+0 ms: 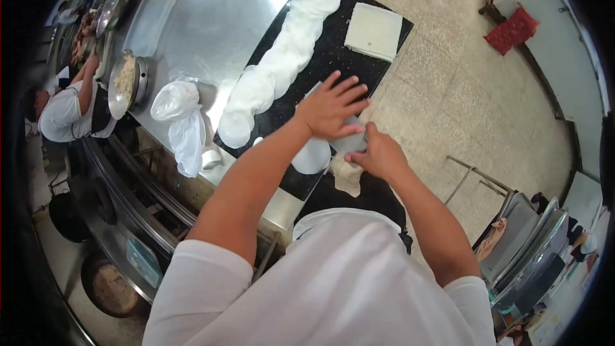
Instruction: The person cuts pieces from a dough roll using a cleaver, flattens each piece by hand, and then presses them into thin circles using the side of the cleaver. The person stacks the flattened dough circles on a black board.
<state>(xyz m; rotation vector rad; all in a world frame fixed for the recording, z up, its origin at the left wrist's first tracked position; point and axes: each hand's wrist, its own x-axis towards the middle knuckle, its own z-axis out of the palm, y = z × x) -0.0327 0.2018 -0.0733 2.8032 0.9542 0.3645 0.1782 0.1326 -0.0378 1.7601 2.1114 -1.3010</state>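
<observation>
Left hand (331,110) spread wide, flat on grey flat piece (350,143); right hand (379,155) closed around its edge, over black worktop (333,51)

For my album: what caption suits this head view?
Left hand pressed flat on a grey tool, right hand gripping its edge, beside overlapping white rounds on a black board.

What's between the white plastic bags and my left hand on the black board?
In the head view, an overlapping row of white dough rounds lies between the plastic bags and the left hand, on the black board.
</observation>
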